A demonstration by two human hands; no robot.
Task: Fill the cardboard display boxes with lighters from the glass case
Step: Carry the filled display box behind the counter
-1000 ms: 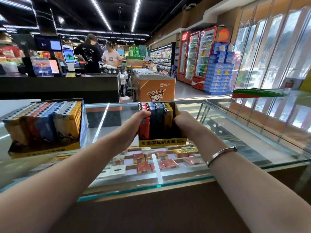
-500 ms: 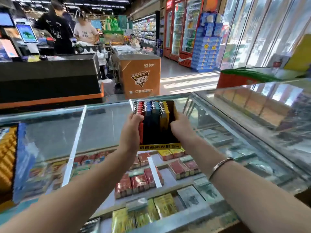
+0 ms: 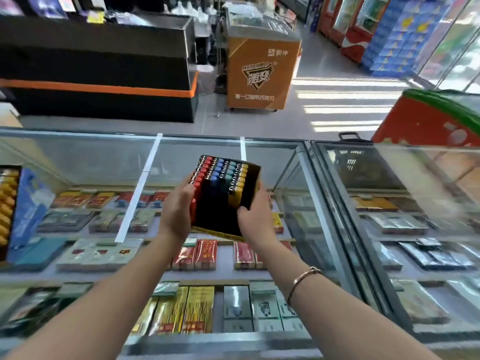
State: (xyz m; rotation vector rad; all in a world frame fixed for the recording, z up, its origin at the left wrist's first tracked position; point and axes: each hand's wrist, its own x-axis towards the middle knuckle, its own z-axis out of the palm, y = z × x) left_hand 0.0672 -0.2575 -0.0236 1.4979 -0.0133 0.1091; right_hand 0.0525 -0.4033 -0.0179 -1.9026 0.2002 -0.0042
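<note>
Above the glass counter [image 3: 78, 152], you held the cardboard display box [image 3: 249, 188] in both hands, both forearms stretched forward from the bottom corners of the view and meeting at the box. Your left hand [image 3: 176, 211] clasped the box's left side, its fingers [image 3: 185, 189] curled up against the red row of lighters [image 3: 220, 178], wrist nearly straight. Your right hand [image 3: 255, 216] gripped the near right corner, thumb hooked over the front edge beside the yellow row, the other fingers wrapped around the outer wall and mostly hidden. A metal bracelet [image 3: 302, 279] sat on your right forearm, well back from the wrist.

The box was tilted, its far end higher, so you looked down onto the lighters' metal tops. They stood in rows: red, blue, teal and yellow from left to right, with a dark bare strip along the right wall. Whether the box's lower edge touched the glass could not be told.

Under the glass, cigarette packs [image 3: 205, 253] lay in tiers. At the far left edge a second box of yellow lighters [image 3: 7, 203] stood on the counter. Beyond the counter stood an orange freezer chest [image 3: 262, 74].
</note>
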